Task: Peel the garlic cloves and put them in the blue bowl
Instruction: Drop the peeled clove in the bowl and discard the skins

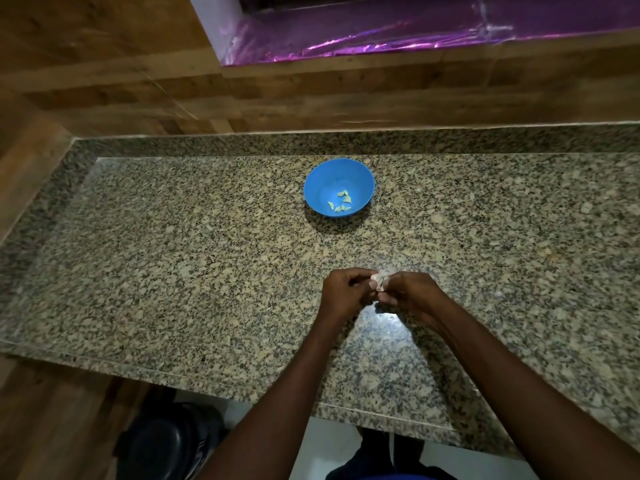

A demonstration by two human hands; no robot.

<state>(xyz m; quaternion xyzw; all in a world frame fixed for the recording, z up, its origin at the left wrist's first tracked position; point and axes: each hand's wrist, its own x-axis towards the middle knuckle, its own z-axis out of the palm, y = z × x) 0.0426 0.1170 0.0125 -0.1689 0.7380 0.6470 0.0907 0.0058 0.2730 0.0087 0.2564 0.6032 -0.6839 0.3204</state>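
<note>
A blue bowl (pixel 313 188) stands on the granite counter (pixel 173 265) toward the back, with several peeled pale garlic cloves (pixel 341 201) lying in its bottom. In front of it, over the counter's middle, my left hand (pixel 344 289) and my right hand (pixel 405 292) meet fingertip to fingertip. Between them they pinch a piece of garlic (pixel 380 281) with whitish papery skin. Most of that garlic is hidden by my fingers.
Wood-panelled walls (pixel 104 81) close the counter at the back and left. A purple foil-lined ledge (pixel 381 36) runs above the back wall. Below the counter's front edge, a dark round object (pixel 166 441) sits on the floor.
</note>
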